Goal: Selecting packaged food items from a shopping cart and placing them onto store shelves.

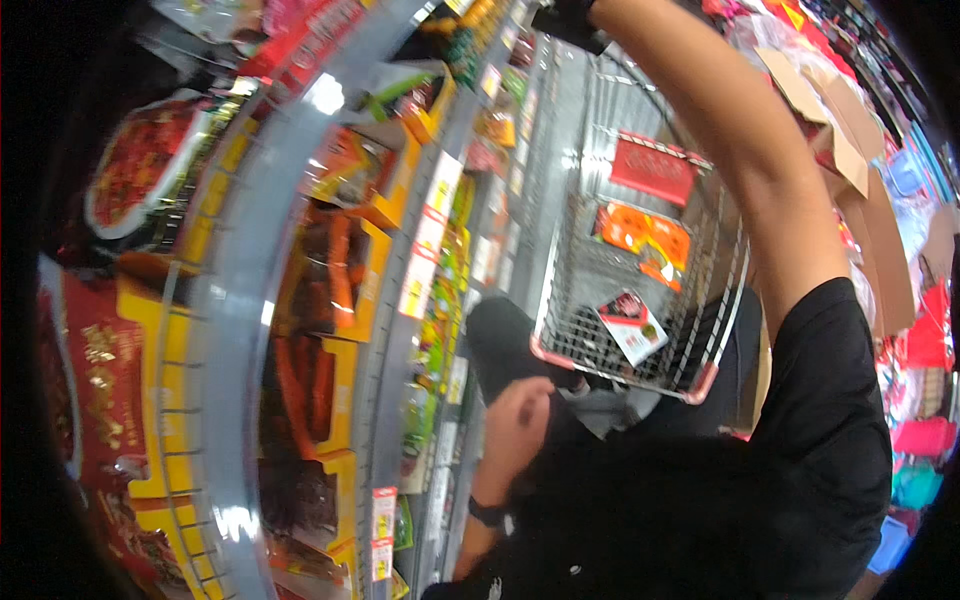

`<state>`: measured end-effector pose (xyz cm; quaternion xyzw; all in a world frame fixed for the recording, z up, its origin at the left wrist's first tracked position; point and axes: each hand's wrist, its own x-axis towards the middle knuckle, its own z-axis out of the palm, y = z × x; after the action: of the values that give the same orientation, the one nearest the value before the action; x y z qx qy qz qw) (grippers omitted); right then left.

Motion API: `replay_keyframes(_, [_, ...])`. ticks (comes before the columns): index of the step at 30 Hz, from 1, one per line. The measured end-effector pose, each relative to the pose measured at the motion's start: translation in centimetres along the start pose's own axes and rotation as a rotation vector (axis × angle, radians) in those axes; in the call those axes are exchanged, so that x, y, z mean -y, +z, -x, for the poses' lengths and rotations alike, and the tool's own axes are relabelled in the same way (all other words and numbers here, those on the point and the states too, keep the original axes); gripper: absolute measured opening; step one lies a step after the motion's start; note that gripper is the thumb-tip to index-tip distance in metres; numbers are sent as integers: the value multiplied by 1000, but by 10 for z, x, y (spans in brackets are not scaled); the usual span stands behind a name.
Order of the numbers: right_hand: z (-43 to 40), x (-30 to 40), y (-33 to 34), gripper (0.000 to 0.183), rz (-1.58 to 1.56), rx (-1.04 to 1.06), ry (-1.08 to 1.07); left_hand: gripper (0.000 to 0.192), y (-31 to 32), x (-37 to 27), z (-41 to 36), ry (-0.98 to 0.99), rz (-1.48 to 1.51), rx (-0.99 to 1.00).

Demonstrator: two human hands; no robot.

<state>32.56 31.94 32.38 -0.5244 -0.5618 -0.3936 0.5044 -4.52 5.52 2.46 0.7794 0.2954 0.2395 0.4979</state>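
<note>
My right arm stretches forward over a wire shopping cart (551,300) to the top of the view. At its end, my right hand is mostly hidden or cut off beside a dark object (570,26); whether it grips this is unclear. My left hand (519,420), blurred, with a dark watch (491,514) on the wrist, hangs by my body near the cart's pink corner (551,352). Nothing is visible in it. Inside the cart lie an orange package (630,227) and a white-and-red pack (637,334). A red panel (652,171) shows farther up the cart.
Shelves with a grey edge (232,292) run along my left, holding yellow display boxes (341,397) and packaged foods. Price tags (431,232) line a lower shelf. Cardboard boxes (877,247) and colourful goods stand along the right. My dark-clad leg (499,337) is beside the cart.
</note>
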Motion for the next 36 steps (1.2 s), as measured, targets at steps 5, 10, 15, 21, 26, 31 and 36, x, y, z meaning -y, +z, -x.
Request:
replay_keyframes(5, [97, -30, -83, 28, -182, 350, 118, 10, 28, -1, -55, 317, -52, 10])
replay_keyframes(10, [336, -83, -137, 30, 183, 1183, 356, 15, 76, 13, -103, 422, -252, 49])
replay_keyframes(15, [513, -63, -196, 54, 143, 1895, 736, 19, 121, 28, -112, 305, -387, 134])
replay_keyframes(21, [555, -12, -208, 102, 81, 2075, 606, 15, 115, 38, -106, 158, -507, 37])
replay_keyframes(26, [560, 2, -206, 99, 203, 2024, 483, 12, 115, 38, -110, 177, -498, -17])
replay_keyframes(31, [567, -1, -203, 73, 306, 1974, 364, 12, 111, 34, -115, 198, -496, -31])
replay_keyframes(36, [599, -2, -223, 62, 280, 1826, 443, 16, 114, 35, -108, 139, -508, 3])
